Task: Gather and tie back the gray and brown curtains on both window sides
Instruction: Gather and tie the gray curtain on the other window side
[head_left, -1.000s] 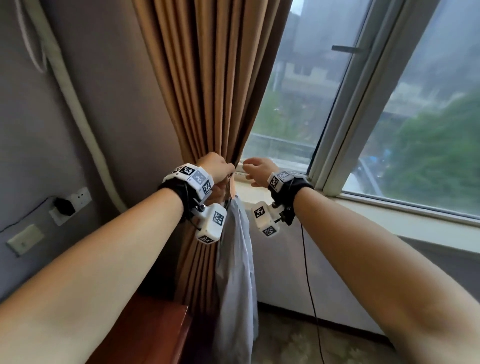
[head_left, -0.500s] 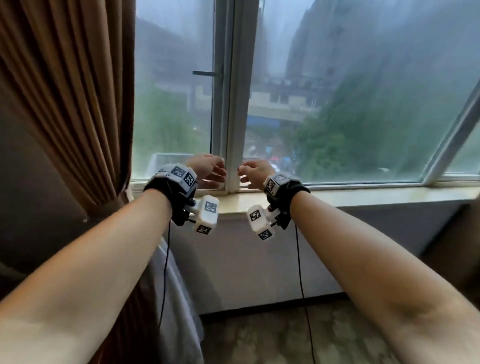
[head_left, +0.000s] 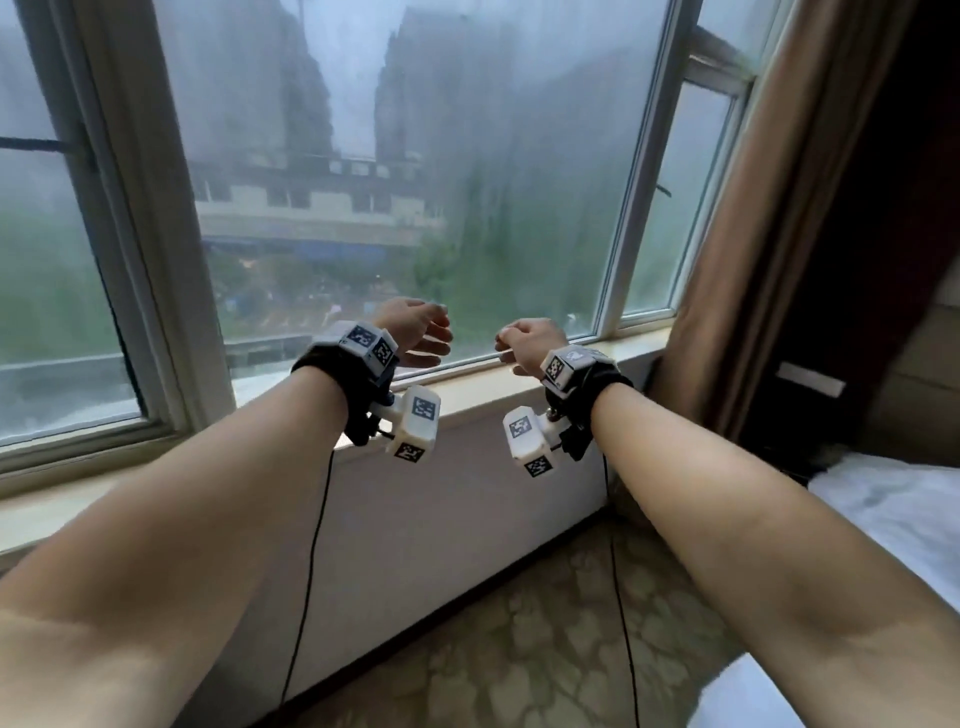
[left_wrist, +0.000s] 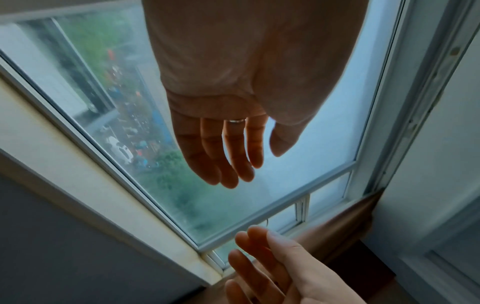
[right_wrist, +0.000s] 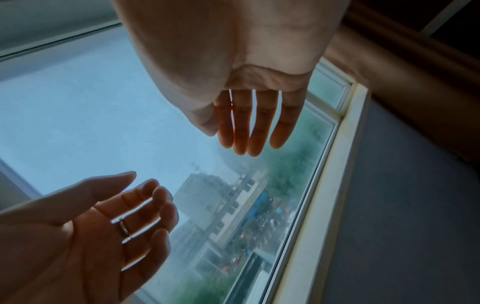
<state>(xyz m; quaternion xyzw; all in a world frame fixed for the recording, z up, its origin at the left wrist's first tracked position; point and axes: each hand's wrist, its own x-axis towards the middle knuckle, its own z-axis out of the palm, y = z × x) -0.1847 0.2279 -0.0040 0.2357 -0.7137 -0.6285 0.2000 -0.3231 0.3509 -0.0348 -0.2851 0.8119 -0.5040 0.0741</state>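
The brown curtain (head_left: 737, 234) of the right window side hangs loose down to the sill, at the right of the head view. No gray curtain shows in any view. My left hand (head_left: 418, 332) and right hand (head_left: 524, 343) hover side by side in front of the middle window pane, left of that curtain and apart from it. The left wrist view shows the left hand (left_wrist: 228, 148) with relaxed straight fingers and nothing in it. In the right wrist view the right hand (right_wrist: 249, 123) is likewise empty, with the brown curtain (right_wrist: 389, 61) beyond it.
The window sill (head_left: 519, 382) runs below the hands, with a gray wall under it. A bed with white sheets (head_left: 893, 514) stands at the lower right beside a dark wooden panel (head_left: 883, 234). Patterned carpet (head_left: 519, 634) covers the floor. Thin black cables hang from both wrists.
Both hands have let go of the gathered left curtain and moved right along the window. The view has swung right, so the left curtain is gone and the right brown curtain has appeared.
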